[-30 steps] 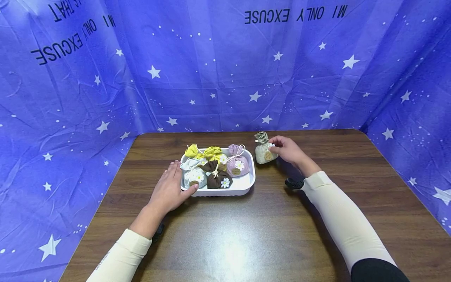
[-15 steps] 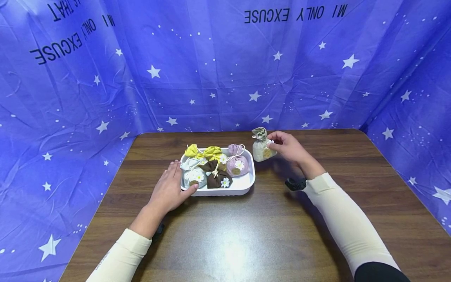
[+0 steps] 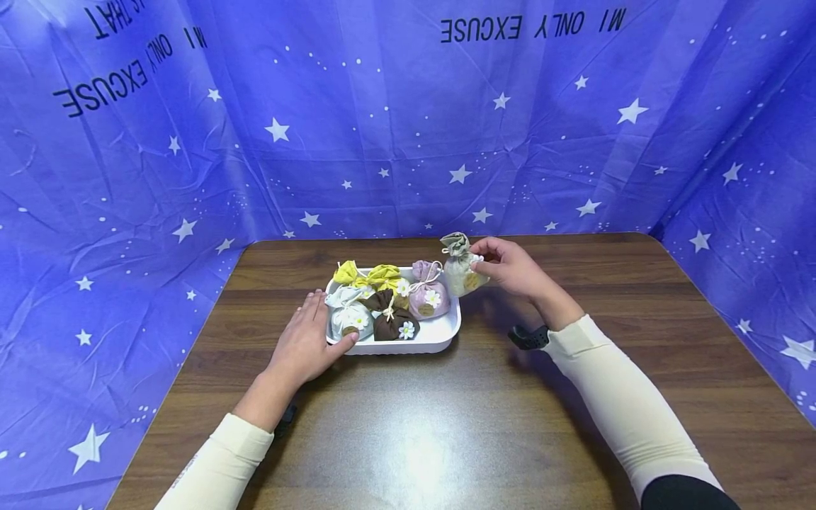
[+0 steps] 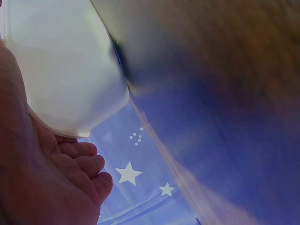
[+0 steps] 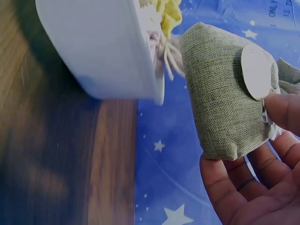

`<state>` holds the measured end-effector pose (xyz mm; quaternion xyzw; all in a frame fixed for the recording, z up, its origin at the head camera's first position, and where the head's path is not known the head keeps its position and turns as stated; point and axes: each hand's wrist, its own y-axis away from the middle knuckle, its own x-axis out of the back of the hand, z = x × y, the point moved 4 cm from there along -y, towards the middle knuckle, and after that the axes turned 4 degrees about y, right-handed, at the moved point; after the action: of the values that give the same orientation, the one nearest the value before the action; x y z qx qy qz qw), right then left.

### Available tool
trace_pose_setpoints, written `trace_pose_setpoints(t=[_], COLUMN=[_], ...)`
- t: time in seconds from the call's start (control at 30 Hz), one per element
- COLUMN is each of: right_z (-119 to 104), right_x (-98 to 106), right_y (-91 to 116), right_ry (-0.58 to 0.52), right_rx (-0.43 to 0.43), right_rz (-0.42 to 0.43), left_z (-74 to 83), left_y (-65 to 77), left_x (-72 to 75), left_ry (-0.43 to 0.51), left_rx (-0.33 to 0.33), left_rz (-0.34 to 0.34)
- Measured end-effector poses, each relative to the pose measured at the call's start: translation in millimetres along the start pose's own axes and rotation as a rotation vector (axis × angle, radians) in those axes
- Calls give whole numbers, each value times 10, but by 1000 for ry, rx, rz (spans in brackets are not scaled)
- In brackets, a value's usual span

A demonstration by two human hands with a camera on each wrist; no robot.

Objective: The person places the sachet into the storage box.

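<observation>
Between its thumb and fingers, my right hand (image 3: 516, 269) grips a grey-green cloth drawstring pouch (image 5: 225, 93) with a round tag and a white flower. The pouch is lifted beside the right wall of a white tray (image 3: 421, 348). Straight fingers of my left hand (image 3: 306, 340) lie along the tray's left side, its thumb near the front edge. In the tray are a pale blue pouch (image 3: 347, 319), a brown pouch (image 3: 392, 324), a mauve pouch (image 3: 428, 297) and yellow cloth (image 3: 384, 276) that is partly hidden. The left wrist view shows the tray's outer wall (image 4: 70, 61) against the hand.
The tray stands on a dark wood table (image 3: 395, 418), toward its far edge. A blue curtain (image 3: 395, 127) with white stars hangs behind and at both sides. Bare tray floor (image 3: 440, 329) shows at the front right inside the tray.
My right hand has raised the grey-green pouch off the table and carried it left, up to the tray's right rim. The left hand and the tray have stayed in place.
</observation>
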<state>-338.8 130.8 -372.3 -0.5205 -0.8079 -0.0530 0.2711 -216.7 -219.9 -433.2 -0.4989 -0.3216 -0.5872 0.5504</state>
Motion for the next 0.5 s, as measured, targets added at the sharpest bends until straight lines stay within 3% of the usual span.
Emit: trace_pose_setpoints(t=[0.5], right_z=[-100], right_x=[-260], right_y=[33], right_ry=[83], right_rx=[-10], right_rz=[-30], left_z=[-3], left_y=[0], left_x=[1], left_ry=[0], left_rx=[5], left_rz=[-7])
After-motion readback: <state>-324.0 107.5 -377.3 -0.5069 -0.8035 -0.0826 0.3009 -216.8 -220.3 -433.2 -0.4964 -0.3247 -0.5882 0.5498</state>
